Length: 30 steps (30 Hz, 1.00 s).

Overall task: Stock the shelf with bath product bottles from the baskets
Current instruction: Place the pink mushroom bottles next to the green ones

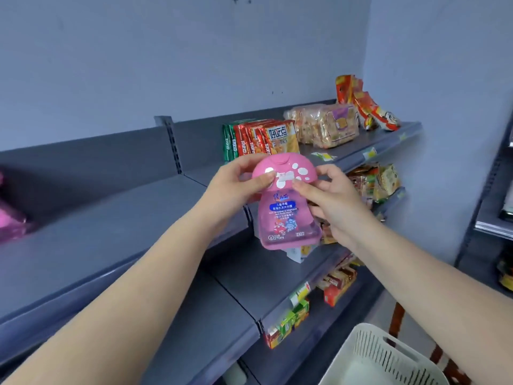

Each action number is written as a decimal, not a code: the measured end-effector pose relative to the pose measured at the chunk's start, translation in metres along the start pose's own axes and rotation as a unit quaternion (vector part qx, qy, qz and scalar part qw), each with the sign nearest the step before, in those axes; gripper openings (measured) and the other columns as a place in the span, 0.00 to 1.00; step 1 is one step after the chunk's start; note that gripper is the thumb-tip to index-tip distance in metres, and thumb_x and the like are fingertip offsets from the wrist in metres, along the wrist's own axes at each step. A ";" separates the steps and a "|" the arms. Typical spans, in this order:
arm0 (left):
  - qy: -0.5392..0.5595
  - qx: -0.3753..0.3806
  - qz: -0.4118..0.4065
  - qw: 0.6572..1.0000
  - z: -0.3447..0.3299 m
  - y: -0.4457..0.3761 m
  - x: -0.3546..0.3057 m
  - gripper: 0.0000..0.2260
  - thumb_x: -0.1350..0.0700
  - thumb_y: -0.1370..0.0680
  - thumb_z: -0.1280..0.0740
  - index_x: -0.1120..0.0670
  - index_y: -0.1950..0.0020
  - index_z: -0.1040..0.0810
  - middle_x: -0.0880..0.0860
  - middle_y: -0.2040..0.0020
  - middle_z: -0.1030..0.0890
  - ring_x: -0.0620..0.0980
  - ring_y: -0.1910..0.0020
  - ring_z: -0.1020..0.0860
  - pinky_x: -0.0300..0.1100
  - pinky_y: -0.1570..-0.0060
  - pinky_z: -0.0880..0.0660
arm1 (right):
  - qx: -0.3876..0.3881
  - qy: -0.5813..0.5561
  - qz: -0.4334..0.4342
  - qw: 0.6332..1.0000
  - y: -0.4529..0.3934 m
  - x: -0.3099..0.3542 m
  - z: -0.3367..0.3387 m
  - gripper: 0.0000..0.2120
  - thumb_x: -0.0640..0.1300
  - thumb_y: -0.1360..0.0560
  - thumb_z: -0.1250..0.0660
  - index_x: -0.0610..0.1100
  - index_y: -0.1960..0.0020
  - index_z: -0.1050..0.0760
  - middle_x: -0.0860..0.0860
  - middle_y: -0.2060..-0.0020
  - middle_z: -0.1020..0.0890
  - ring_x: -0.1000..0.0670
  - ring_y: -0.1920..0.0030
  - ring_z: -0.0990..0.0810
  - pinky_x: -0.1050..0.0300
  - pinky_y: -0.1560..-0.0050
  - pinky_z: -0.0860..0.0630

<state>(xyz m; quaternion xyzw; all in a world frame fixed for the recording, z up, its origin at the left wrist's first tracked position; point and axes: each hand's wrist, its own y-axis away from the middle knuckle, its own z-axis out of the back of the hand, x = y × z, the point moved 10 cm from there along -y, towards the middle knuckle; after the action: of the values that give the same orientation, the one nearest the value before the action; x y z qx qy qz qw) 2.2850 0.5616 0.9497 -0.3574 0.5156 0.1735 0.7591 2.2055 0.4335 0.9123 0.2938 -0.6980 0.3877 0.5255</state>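
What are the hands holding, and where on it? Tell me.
A pink bottle: both the left hand and right hand pinch its mushroom-shaped cap.

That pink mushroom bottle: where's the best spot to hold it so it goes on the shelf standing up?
Probably the narrow waist just under the wide spotted cap of the pink bottle, pinched from the two sides. The cap overhangs there, so it could not slip down through the fingers. It is upright now, the left hand and right hand gripping the cap's edges, and the flat base is free to set down.
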 end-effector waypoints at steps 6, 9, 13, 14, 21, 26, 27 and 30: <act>-0.009 -0.078 -0.013 0.997 0.079 0.029 -0.022 0.16 0.59 0.24 0.32 0.55 0.37 0.26 0.55 0.41 0.22 0.51 0.48 0.19 0.42 0.52 0.20 | 0.078 -0.037 0.007 0.996 -0.008 0.016 -0.084 0.15 0.40 0.30 0.28 0.47 0.48 0.31 0.50 0.56 0.16 0.52 0.59 0.16 0.55 0.58 0.19; -0.016 -0.125 -0.013 0.992 0.120 0.048 -0.027 0.16 0.59 0.24 0.32 0.55 0.37 0.27 0.55 0.41 0.22 0.55 0.47 0.19 0.44 0.50 0.20 | 0.114 -0.047 0.010 0.992 -0.009 0.021 -0.128 0.16 0.40 0.31 0.28 0.46 0.47 0.31 0.49 0.54 0.16 0.51 0.57 0.16 0.54 0.57 0.19; -0.022 -0.167 -0.010 0.986 0.170 0.078 -0.029 0.15 0.57 0.25 0.30 0.54 0.38 0.26 0.53 0.41 0.21 0.53 0.48 0.19 0.46 0.48 0.21 | 0.159 -0.068 0.018 0.985 -0.005 0.023 -0.187 0.16 0.41 0.31 0.28 0.45 0.48 0.31 0.48 0.53 0.16 0.50 0.56 0.16 0.55 0.60 0.19; -0.022 -0.180 -0.009 0.983 0.182 0.085 -0.030 0.16 0.56 0.26 0.29 0.54 0.39 0.25 0.53 0.42 0.21 0.51 0.48 0.19 0.45 0.48 0.21 | 0.168 -0.078 0.019 0.983 -0.003 0.023 -0.201 0.15 0.40 0.31 0.28 0.45 0.49 0.31 0.48 0.54 0.16 0.51 0.57 0.16 0.56 0.60 0.19; -0.036 -0.248 0.020 0.968 0.255 0.135 -0.027 0.15 0.55 0.25 0.31 0.53 0.39 0.26 0.53 0.43 0.19 0.50 0.47 0.18 0.41 0.52 0.21 | 0.229 -0.132 -0.001 0.964 0.005 0.017 -0.290 0.13 0.39 0.29 0.29 0.43 0.51 0.31 0.48 0.55 0.17 0.52 0.61 0.16 0.53 0.58 0.18; -0.035 -0.294 0.041 0.954 0.296 0.166 -0.021 0.14 0.56 0.23 0.33 0.55 0.38 0.26 0.53 0.48 0.18 0.47 0.54 0.18 0.37 0.61 0.23 | 0.256 -0.142 -0.020 0.956 0.015 0.009 -0.340 0.14 0.39 0.29 0.29 0.42 0.49 0.32 0.47 0.54 0.17 0.51 0.60 0.17 0.54 0.60 0.18; -0.036 -0.302 0.043 0.952 0.304 0.171 -0.021 0.14 0.56 0.23 0.33 0.55 0.38 0.26 0.53 0.48 0.18 0.48 0.54 0.18 0.40 0.59 0.22 | 0.261 -0.140 -0.022 0.955 0.017 0.008 -0.350 0.15 0.39 0.29 0.29 0.42 0.48 0.32 0.47 0.54 0.18 0.51 0.60 0.17 0.54 0.60 0.18; -0.040 -0.324 0.052 0.944 0.327 0.187 -0.018 0.14 0.57 0.23 0.33 0.56 0.38 0.26 0.54 0.46 0.18 0.51 0.52 0.19 0.48 0.52 0.21 | 0.281 -0.133 -0.027 0.950 0.022 0.002 -0.378 0.16 0.40 0.29 0.28 0.42 0.47 0.32 0.46 0.52 0.18 0.50 0.58 0.16 0.55 0.59 0.18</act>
<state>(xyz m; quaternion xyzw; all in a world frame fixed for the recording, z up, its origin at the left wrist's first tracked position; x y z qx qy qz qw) 2.3749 0.9270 0.9674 -0.5497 0.4188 0.3850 0.6118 2.3784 0.7661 0.9649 0.4975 -0.6161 0.5109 0.3344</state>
